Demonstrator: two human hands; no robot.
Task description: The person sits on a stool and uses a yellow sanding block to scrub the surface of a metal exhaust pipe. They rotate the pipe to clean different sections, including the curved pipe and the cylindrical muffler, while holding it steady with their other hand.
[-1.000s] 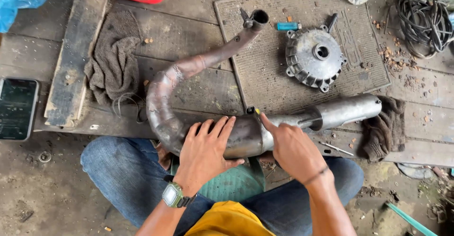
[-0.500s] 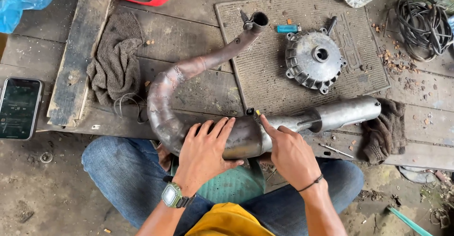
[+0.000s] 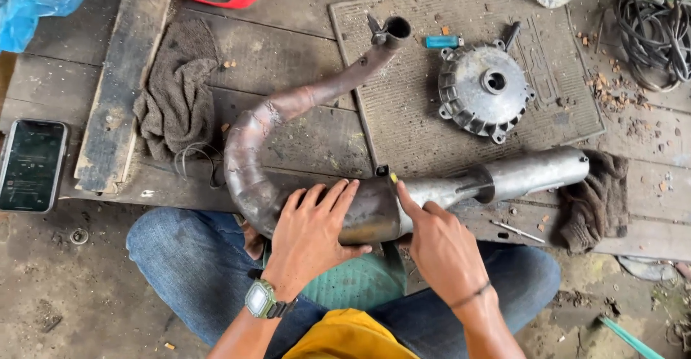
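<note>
I saw the exhaust pipe (image 3: 374, 208) lying across my lap and the edge of the wooden planks (image 3: 288, 56), bent like a hook. Its fat body and silver silencer end (image 3: 536, 173) ran nearly level from left to right, with the tail pointing right and a touch upward in the head view, resting just beside a dark rag (image 3: 594, 200). From the fat part the pipe curled round at the left and its thin header ran diagonally up and to the right, its open mouth (image 3: 398, 28) ending on the ribbed rubber mat (image 3: 403, 128). My left hand (image 3: 313, 229) lay flat on the fat body, fingers spread and pressed against the metal, wearing a green watch (image 3: 260, 299) at the wrist. My right hand (image 3: 439, 247) was beside it, forefinger stretched out to a small bracket (image 3: 384, 172) on top of the pipe, the other fingers curled; I could not tell whether it pinched anything. A round grey drum hub (image 3: 484, 89) sat on the mat above the silencer, apart from it, and a phone (image 3: 32, 164) lay far left. Compared with a second earlier, both hands kept the same places and the pipe had not turned; only the view had shifted slightly.
</note>
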